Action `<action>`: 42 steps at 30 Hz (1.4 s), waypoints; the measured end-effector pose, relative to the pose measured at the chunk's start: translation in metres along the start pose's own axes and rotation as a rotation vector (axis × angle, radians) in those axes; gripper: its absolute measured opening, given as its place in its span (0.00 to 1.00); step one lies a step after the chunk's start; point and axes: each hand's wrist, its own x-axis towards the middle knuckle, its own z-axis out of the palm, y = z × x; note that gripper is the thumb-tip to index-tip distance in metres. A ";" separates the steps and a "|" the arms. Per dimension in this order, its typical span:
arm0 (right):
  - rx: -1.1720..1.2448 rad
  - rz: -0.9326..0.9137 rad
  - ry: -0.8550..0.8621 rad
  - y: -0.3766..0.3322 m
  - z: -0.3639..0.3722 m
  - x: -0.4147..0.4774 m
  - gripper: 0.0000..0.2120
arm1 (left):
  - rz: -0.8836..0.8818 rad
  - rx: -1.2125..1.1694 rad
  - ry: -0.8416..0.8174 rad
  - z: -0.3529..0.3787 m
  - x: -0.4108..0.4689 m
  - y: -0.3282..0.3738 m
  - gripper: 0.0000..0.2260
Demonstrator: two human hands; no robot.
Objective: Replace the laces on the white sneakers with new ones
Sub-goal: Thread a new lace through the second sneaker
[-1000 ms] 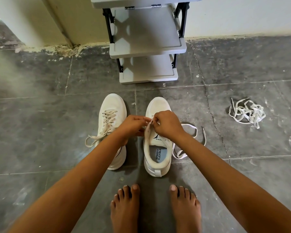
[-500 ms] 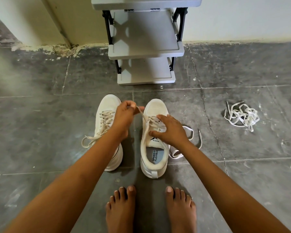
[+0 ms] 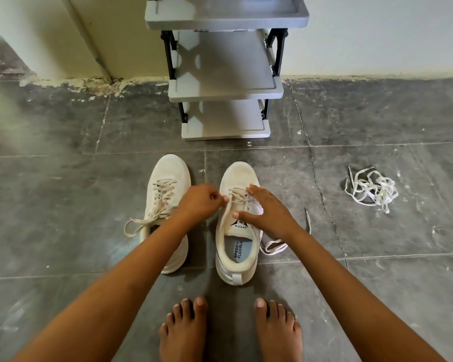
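Presently: left hand, thumb and forefinger pinching the lace at the inner eyelets of the open shoe. Right hand, fingers straight and spread, pressing the tongue flat, holding nothing.

Step, as I judge it: drawing the lace through an eyelet. Best pulled slowly, flat rather than twisted, with the tongue kept pinned.

- Other shoe: just beside, on my left, laced, ends loose.
- Tangle of white laces: well apart, on my right.
- Shelf rack: against the wall.
- Bare feet: near the heel.
- Hindrance: the loose lace tail by my right wrist may snag.
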 end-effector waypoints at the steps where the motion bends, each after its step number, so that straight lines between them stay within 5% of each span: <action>1: -0.006 0.000 0.003 -0.001 0.001 0.000 0.40 | 0.062 -0.048 -0.029 0.001 -0.003 0.003 0.14; 6: 0.007 0.018 0.008 0.003 0.003 0.002 0.39 | 0.066 -0.951 0.130 -0.035 -0.022 0.013 0.11; 8: -0.004 0.020 0.007 0.002 0.007 0.002 0.39 | -0.036 -0.530 0.111 0.019 -0.043 -0.017 0.10; 11: -0.006 0.011 0.009 0.002 0.010 0.002 0.40 | -0.235 -0.285 -0.112 0.090 -0.098 -0.086 0.18; 14: 0.042 0.010 -0.034 0.004 0.007 0.001 0.42 | -0.139 -0.100 -0.237 0.131 -0.124 -0.108 0.18; 16: 0.063 0.016 -0.055 0.006 0.007 -0.002 0.45 | 0.020 0.199 -0.143 0.138 -0.138 -0.120 0.18; 18: 0.067 0.018 -0.057 0.008 0.009 -0.003 0.47 | 0.051 0.076 -0.144 0.119 -0.118 -0.102 0.18; 20: 0.059 0.019 -0.051 0.008 0.011 -0.002 0.47 | 0.107 0.130 0.030 0.051 -0.055 -0.063 0.18; 23: 0.027 0.031 -0.036 0.008 0.014 -0.001 0.46 | 0.088 -0.043 -0.019 -0.020 -0.004 0.001 0.11; 30: -0.085 0.061 -0.020 0.007 0.016 0.001 0.44 | 0.053 -0.496 -0.074 -0.025 -0.019 0.003 0.09; 38: -0.079 0.065 -0.019 0.004 0.016 -0.003 0.44 | 0.027 -0.188 0.039 -0.033 -0.011 -0.005 0.13; 42: -0.036 0.067 0.175 0.003 0.013 -0.012 0.36 | 0.128 -0.108 0.112 -0.030 -0.010 0.002 0.15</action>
